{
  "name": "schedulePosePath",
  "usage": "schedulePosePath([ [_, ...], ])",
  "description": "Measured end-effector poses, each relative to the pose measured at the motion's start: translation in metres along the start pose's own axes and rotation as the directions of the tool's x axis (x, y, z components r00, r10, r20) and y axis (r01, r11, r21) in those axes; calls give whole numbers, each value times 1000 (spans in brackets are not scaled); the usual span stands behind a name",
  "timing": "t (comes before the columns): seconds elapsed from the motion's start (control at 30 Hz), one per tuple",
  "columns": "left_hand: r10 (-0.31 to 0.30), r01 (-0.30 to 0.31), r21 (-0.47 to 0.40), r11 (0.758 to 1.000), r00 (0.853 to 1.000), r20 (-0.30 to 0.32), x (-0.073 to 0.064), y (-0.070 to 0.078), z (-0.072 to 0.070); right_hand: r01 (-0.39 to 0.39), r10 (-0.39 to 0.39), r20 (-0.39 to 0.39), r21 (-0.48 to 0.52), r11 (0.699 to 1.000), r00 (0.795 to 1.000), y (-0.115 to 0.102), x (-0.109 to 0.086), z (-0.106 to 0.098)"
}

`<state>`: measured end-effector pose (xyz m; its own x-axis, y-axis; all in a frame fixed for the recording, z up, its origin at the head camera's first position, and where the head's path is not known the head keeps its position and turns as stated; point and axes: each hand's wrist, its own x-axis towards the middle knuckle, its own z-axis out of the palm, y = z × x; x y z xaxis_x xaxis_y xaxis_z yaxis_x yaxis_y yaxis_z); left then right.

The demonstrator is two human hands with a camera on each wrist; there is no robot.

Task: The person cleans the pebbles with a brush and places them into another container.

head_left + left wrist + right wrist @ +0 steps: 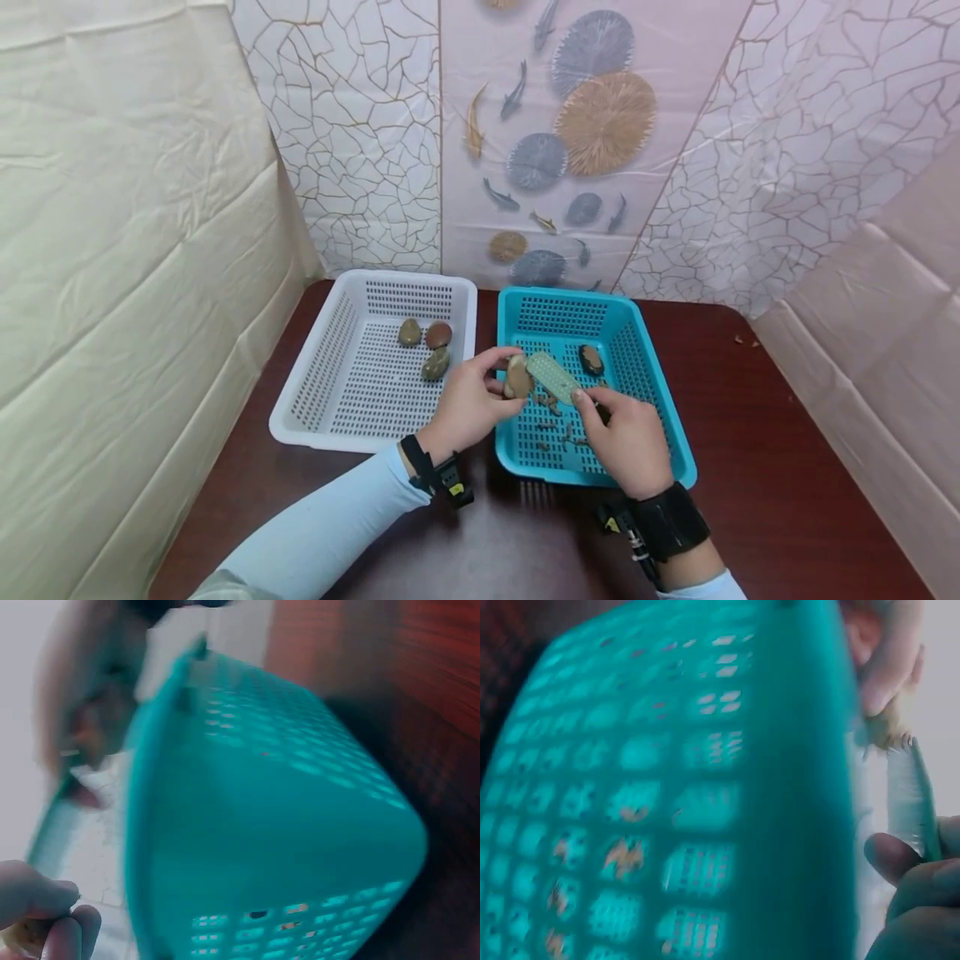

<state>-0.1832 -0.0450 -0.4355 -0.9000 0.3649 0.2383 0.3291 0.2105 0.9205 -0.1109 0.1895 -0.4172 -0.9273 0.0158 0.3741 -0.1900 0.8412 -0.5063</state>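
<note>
Brown-smeared stone (517,379), pinched in the left hand (472,398), seems mid-scrape, the right hand (628,433) gripping a green scraper (552,377); more strokes look needed.

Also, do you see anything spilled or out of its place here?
Yes: a few tiny specks lie on the dark red tabletop, right of the turquoise basket. They look stray because brown crumbs otherwise collect inside it. The specks are too small to identify.

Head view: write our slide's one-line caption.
Left hand holds a rounded tan stone, right hand a pale green flat brush, over a perforated turquoise plastic basket.
</note>
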Motion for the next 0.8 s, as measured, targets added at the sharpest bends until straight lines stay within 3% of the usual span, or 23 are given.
schedulePosePath([
  [0.13, -28, 26, -47, 999, 999, -30, 2, -2, -4, -1, 0, -39, -36, 999, 999, 6, -3, -1],
  [0.27, -87, 90, -129, 988, 996, 28, 2, 0, -5, 59, -58, -121, 12, 998, 991, 4, -2, 0],
  [0.4, -130, 146, -248, 958, 988, 78, 0, 2, -3, 47, -45, -79, 23, 999, 996, 2, -1, 2],
  [0.53, -142, 160, -317, 935, 987, 77, 0, 3, -2, 24, -30, -120, -49, 998, 992, 4, -2, 1],
  [0.63, -140, 159, -334, 929, 987, 82, 0, 2, -2, 61, -65, -172, -29, 998, 983, 2, -2, 0],
  [0.7, -144, 165, -336, 927, 986, 86, 1, 3, -3, 86, -83, -155, 11, 996, 984, 0, -1, 2],
  [0.8, -151, 172, -347, 922, 985, 85, 1, 4, -4, 65, -63, -98, 17, 998, 993, 0, 0, 4],
])
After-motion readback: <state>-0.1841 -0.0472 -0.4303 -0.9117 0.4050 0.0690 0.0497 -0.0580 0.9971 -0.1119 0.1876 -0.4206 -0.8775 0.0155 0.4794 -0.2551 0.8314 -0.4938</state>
